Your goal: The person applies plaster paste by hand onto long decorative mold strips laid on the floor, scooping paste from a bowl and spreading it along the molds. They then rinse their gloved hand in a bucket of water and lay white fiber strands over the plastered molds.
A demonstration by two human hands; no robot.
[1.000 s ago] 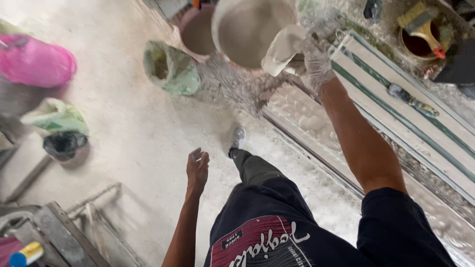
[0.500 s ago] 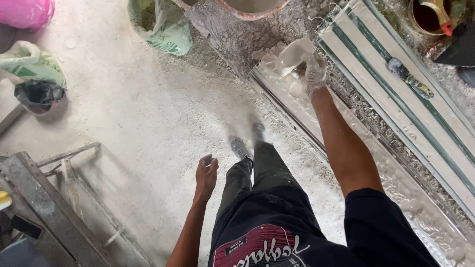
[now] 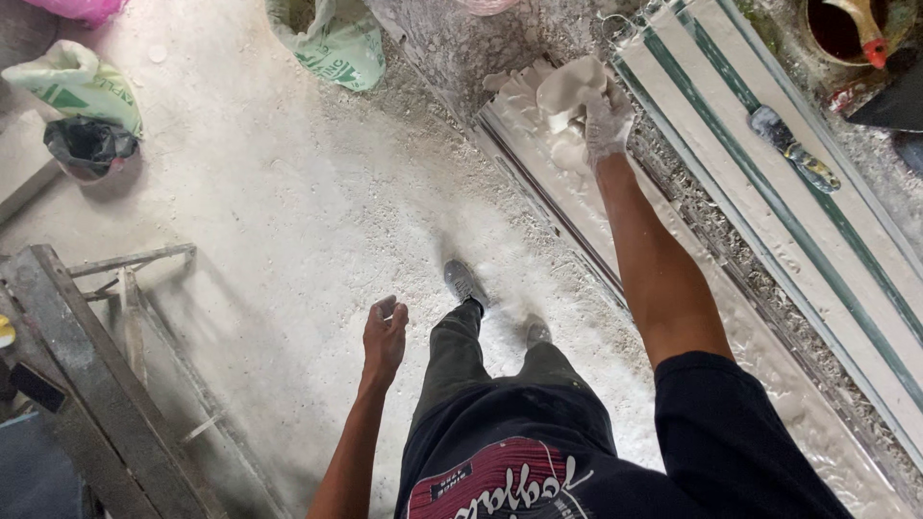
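Note:
My right hand (image 3: 608,120), coated in white plaster, is shut on a pale scoop (image 3: 574,85) tipped over the far end of a long floor mould (image 3: 673,317). Thick white plaster (image 3: 524,101) lies heaped in the mould just under the scoop. My left hand (image 3: 385,334) hangs by my left leg with its fingers loosely curled, holding nothing and touching nothing. My grey shoes (image 3: 464,284) stand on the dusty white floor beside the mould.
A second long mould with green stripes (image 3: 760,183) lies to the right, with a plaster-caked tool (image 3: 793,149) on it. A bucket with a red-handled tool (image 3: 851,24) is at top right. Green-white sacks (image 3: 332,38) (image 3: 82,82), a black bag (image 3: 87,144) and a metal trestle (image 3: 87,384) stand on the left.
I have stepped forward along the mould. My right hand has brought the scoop down from near the basin and tipped it, and plaster now lies in the mould's end.

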